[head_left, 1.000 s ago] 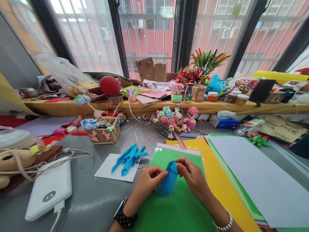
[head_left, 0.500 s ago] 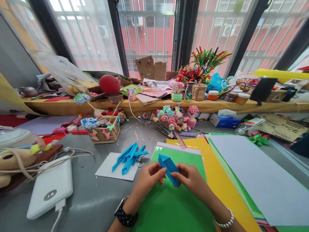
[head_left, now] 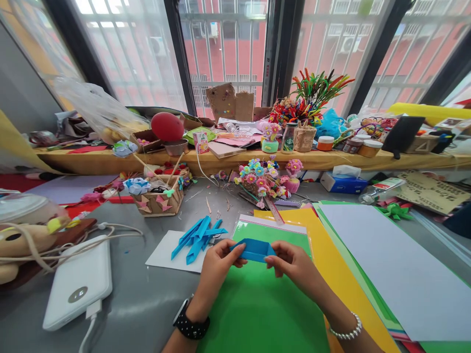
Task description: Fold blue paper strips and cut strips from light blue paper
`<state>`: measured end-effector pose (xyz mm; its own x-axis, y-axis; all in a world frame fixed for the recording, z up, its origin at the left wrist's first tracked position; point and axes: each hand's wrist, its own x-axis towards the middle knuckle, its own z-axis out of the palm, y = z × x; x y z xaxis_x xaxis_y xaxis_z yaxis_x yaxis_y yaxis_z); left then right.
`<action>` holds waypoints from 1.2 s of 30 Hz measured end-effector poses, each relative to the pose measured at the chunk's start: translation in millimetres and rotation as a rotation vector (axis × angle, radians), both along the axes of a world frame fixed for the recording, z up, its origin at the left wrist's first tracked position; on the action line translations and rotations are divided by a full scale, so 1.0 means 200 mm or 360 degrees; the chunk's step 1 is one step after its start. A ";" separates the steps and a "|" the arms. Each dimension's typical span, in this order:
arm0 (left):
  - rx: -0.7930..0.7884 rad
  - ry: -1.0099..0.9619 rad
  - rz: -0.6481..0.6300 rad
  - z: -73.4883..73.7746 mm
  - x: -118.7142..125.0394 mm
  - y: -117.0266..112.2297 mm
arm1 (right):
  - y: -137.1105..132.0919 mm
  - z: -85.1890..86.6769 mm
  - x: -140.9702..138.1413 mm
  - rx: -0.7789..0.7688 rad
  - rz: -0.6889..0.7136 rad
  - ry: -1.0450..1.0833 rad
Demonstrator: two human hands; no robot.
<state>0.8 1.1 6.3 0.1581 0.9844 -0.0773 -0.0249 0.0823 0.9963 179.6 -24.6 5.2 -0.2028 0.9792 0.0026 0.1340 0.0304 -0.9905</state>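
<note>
A folded piece of blue paper (head_left: 254, 250) is stretched level between my two hands, above a green sheet pack (head_left: 263, 309). My left hand (head_left: 222, 260) pinches its left end between thumb and fingers. At the right end, my right hand (head_left: 289, 260) has the corner pinched the same way. Several folded blue paper strips (head_left: 200, 238) lie in a loose pile on a white card (head_left: 162, 252), just left of my left hand. A dark dotted watch strap is on my left wrist, and a beaded bracelet on my right.
A white power bank (head_left: 79, 289) with a cable lies at the left. Behind it stands a cardboard basket (head_left: 158, 203). Yellow sheets (head_left: 353, 289) and a pale sheet stack (head_left: 397, 264) spread to the right. Craft flowers (head_left: 259, 179), a ruler and a tissue box (head_left: 344, 181) sit further back.
The blue paper has turned from a steep diagonal to nearly level, and its folded flap now faces up. My hands have moved slightly apart, still gripping its ends.
</note>
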 end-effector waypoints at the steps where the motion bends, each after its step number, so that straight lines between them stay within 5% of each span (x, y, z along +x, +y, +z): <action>1: 0.0001 -0.0005 0.0019 0.00 0.00 0.00 | 0.00 0.00 0.00 0.0003 -0.0006 0.0018; 21: -0.0001 -0.0079 -0.0424 0.00 0.02 -0.01 | 0.00 0.01 0.00 -0.0012 -0.0194 0.0321; 36: -0.0109 -0.0040 -0.0337 -0.04 0.03 0.00 | 0.00 -0.02 0.00 0.0126 -0.0166 0.0185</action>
